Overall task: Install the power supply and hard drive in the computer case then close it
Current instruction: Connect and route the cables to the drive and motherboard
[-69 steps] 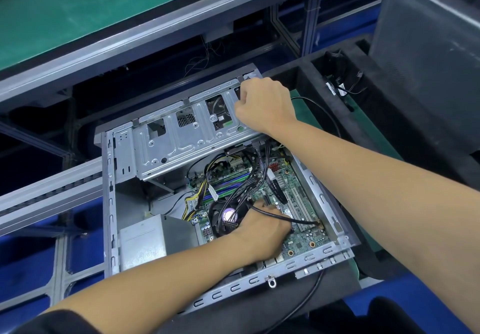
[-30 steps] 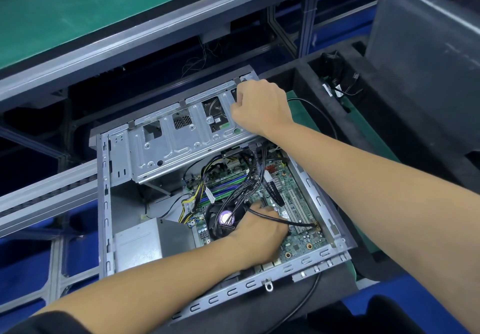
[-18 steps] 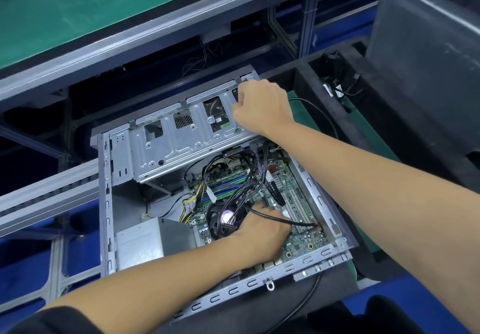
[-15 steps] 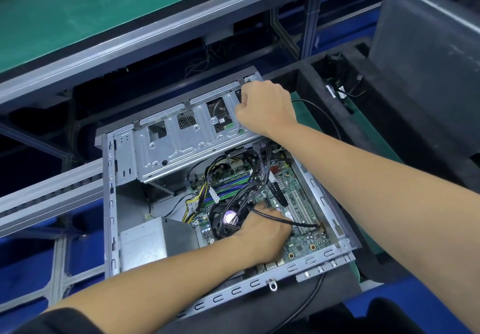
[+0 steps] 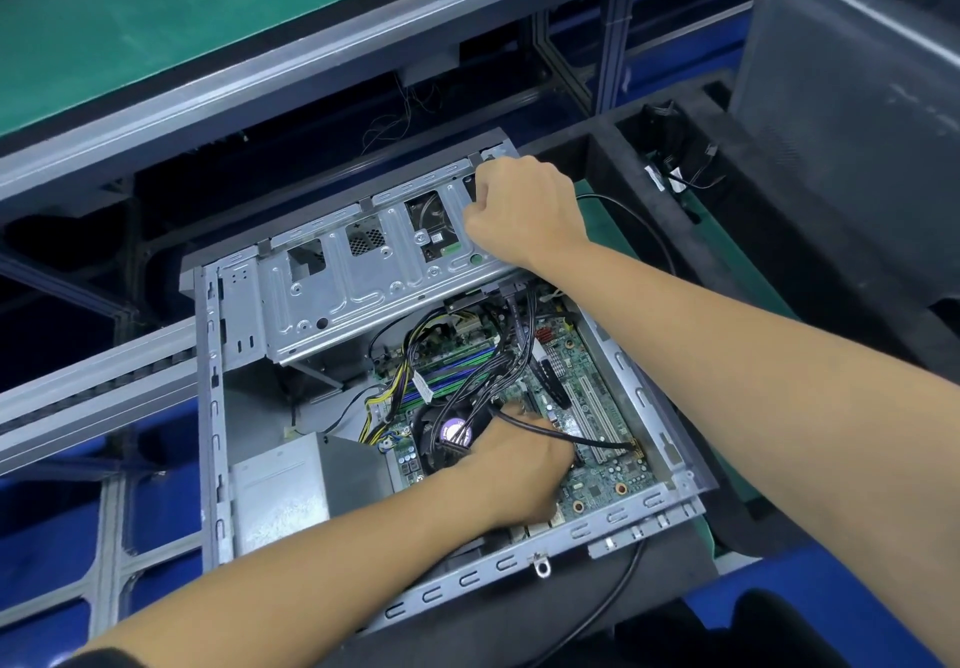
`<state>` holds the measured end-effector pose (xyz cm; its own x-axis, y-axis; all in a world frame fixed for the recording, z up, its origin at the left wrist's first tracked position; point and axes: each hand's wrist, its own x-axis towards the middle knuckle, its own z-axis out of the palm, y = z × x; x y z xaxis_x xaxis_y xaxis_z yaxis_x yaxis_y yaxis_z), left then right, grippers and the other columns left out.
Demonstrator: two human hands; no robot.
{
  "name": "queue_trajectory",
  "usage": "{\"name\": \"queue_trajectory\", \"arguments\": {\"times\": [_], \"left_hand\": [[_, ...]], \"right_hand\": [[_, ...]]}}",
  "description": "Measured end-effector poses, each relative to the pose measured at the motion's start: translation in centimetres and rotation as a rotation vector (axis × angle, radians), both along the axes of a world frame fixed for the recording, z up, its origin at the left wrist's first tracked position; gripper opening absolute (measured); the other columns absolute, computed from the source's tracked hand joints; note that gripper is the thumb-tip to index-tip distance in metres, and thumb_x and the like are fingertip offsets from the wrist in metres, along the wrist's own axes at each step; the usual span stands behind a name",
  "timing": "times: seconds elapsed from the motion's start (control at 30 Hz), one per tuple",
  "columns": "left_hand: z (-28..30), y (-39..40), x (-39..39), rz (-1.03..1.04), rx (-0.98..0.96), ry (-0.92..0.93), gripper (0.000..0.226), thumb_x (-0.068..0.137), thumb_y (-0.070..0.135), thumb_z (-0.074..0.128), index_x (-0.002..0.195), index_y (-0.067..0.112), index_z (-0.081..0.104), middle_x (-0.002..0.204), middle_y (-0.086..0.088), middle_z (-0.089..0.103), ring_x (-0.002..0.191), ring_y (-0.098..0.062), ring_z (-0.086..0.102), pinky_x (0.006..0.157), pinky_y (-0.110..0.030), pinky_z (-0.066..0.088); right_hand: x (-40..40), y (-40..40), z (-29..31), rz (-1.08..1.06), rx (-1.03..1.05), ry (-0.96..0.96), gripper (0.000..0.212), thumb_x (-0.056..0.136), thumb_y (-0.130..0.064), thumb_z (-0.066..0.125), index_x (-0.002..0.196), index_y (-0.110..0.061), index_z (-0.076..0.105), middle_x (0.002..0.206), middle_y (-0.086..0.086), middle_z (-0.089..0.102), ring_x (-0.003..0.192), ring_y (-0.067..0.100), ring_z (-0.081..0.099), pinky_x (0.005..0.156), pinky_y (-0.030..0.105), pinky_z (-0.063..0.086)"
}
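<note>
My left hand (image 5: 511,475) was blurred, and its fingertips were hidden among the cables (image 5: 488,355) beside the fan (image 5: 452,433). My right hand (image 5: 522,213) covered the far right corner of the drive cage (image 5: 358,288), its fingers curled out of sight. The panel (image 5: 852,111) right of the cage ran off the edge.

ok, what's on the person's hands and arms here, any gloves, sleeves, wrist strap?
No gloves: both the left hand and right hand are bare. Both forearms are uncovered, with no watch, strap or jewellery visible. The only clothing showing is a dark sleeve edge on the left arm at the bottom-left corner of the picture. The right arm leaves the picture before any sleeve appears.
</note>
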<state>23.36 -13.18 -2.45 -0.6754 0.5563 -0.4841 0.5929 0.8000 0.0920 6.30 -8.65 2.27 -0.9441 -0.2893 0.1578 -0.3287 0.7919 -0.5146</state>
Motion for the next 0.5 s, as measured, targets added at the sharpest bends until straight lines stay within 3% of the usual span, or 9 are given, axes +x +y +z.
{"name": "queue_trajectory", "arguments": {"times": [0.1,0.33,0.5], "left_hand": [[0.0,0.2,0.0,0.006,-0.016,0.001,0.009,0.078,0.017,0.060,0.073,0.010,0.057,0.062,-0.004,0.041,0.065,-0.023,0.044,0.085,-0.038,0.046],[1.1,0.0,0.1,0.135,0.121,-0.129,0.023,0.083,0.010,0.058,0.077,0.017,0.038,0.062,0.002,0.028,0.068,-0.023,0.041,0.080,-0.039,0.045],[2.8,0.2,0.2,0.170,0.103,-0.151,0.004,0.086,0.011,0.057,0.087,0.009,0.054,0.070,-0.002,0.035,0.072,-0.022,0.041,0.083,-0.038,0.044]], "right_hand": [[0.0,0.0,0.0,-0.002,-0.006,-0.005,0.020,0.081,-0.018,0.052,0.085,-0.005,0.067,0.077,0.010,0.067,0.073,0.031,0.062,0.070,0.038,0.054],[0.0,0.0,-0.1,0.003,0.002,-0.003,0.019,0.082,-0.020,0.052,0.084,-0.006,0.066,0.076,0.008,0.066,0.072,0.029,0.061,0.071,0.037,0.054],[0.1,0.0,0.0,0.006,0.005,-0.002,0.019,0.083,-0.020,0.052,0.084,-0.007,0.066,0.076,0.008,0.066,0.073,0.029,0.061,0.071,0.037,0.054]]}}
